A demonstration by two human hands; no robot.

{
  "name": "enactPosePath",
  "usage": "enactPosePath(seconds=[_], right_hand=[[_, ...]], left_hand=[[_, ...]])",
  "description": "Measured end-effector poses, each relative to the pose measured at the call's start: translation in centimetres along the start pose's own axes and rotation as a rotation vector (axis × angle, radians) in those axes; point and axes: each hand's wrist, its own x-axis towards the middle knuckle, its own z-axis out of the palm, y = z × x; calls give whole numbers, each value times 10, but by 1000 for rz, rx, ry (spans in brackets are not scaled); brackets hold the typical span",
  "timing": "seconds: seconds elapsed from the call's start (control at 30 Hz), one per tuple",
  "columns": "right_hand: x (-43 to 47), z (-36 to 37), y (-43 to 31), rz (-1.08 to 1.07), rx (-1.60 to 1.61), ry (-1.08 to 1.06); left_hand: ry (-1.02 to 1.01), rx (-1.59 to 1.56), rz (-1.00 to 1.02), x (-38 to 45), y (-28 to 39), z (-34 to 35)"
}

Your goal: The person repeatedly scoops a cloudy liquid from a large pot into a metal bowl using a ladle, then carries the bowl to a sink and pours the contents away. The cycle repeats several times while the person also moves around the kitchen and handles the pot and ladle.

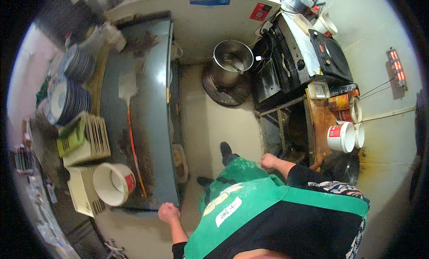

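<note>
My left hand (169,212) is curled closed beside the near corner of a long grey worktable (150,151), with nothing visible in it. I cannot tell whether it touches the table. My right hand (269,161), also curled closed, is by the green apron (241,198) I wear, near the dark frame under the stove side. On the worktable lies a long-handled peel (130,125) with a flat pale blade and an orange-red handle. A white plastic bucket (114,184) with a red label is tipped at the table's near left end.
Stacked plates (68,99) and cream plastic baskets (88,138) line the left side. Ahead, a metal pot (233,56) with a ladle stands on a dark round base on the floor. An oven (281,58), a black cooktop (331,56) and white tubs (341,136) are on the right.
</note>
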Motion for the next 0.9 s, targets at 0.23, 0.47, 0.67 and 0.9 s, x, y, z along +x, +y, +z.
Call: enactPosePath(seconds=[0.23,0.47,0.67,0.9], right_hand=[[56,-55,-7,104,789,165],[77,-142,87,216,302,202],[6,-202,112,306,502,371],[-111,-73,171,36,-465,5]], left_hand=[[-90,287,99,-5,0,-1],[-447,391,-3,-1,-34,28],[-570,223,-27,19,-2,44],[-607,-106,66,115,111,33]])
